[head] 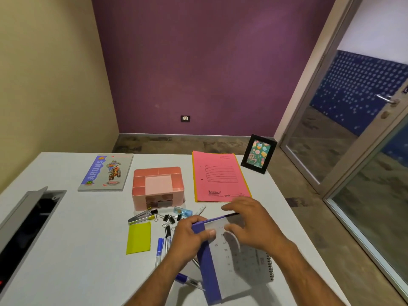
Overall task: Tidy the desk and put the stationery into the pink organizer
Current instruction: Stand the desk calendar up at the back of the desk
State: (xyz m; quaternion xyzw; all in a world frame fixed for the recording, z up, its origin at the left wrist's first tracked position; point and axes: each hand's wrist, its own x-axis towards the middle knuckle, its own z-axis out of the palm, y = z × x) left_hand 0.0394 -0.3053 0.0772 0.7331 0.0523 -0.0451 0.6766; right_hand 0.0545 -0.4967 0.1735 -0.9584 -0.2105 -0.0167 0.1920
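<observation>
Ok so both your hands are on the spiral desk calendar (pixel 231 261) at the near edge of the desk (pixel 66 250). Left hand (pixel 187 235) grips its purple edge w/ thumb on top; right hand (pixel 249 224) lies over the top page, fingers curled onto it. Pink organizer (pixel 157 187) sits further back, well apart from both hands. Btw the stapler (pixel 141 216), binder clips (pixel 167 218), yellow sticky pad (pixel 139 237) & pens (pixel 160 248) are loose between organizer and your left hand.
</observation>
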